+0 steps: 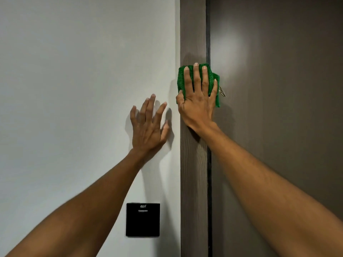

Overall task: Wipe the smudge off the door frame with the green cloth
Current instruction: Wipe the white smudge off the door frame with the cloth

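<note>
A dark brown wood-grain door frame (193,182) runs top to bottom through the middle of the view. My right hand (197,102) presses a folded green cloth (213,78) flat against the frame at about mid height, fingers spread over it. The cloth hangs past the frame's right edge onto the door, with a small tag showing at its right side. My left hand (148,127) rests flat on the white wall just left of the frame, fingers apart and holding nothing. Any smudge is hidden under the cloth and hand.
The brown door (278,89) fills the right side, separated from the frame by a thin black gap. The pale wall (74,71) fills the left. A black square wall panel (143,219) sits low on the wall beside the frame.
</note>
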### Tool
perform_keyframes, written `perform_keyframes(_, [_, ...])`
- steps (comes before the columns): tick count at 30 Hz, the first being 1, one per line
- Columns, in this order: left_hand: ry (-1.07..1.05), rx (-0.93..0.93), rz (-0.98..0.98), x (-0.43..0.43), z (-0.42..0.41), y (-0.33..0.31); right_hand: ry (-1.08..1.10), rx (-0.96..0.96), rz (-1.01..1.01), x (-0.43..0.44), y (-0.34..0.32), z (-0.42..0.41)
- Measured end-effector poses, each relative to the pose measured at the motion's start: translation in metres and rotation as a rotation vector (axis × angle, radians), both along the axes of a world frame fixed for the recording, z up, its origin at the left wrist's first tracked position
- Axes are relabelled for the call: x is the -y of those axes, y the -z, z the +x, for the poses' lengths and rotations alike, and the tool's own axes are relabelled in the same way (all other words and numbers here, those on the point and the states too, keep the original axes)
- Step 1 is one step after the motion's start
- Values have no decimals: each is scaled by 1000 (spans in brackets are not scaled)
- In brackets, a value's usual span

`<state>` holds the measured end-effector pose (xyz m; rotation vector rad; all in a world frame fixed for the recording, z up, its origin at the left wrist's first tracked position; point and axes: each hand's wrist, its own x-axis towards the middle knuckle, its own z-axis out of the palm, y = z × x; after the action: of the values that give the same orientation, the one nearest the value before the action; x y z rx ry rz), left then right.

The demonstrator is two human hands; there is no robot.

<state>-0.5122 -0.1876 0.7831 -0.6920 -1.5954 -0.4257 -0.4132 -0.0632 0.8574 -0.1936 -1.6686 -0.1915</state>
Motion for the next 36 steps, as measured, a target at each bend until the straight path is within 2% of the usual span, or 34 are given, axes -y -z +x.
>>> perform_keyframes(3, [-14,6,-44,-4,5,29,2,-6,0,0,21,-1])
perform_keyframes(10, [-24,106,-4,1,13,136,-3,5,-5,2,90,3])
perform_keyframes(17, [-129,179,-89,-4,21,198,31,22,-30,3,157,4])
perform_keyframes(28, [-108,213,-101,-6,19,208,53,69,-63,3,269,3])
perform_keyframes(33, [-58,248,-104,0,25,205,63,203,-126,9,337,15])
perform_keyframes(36, [-11,314,-122,3,39,204,-34,348,-224,17,359,31])
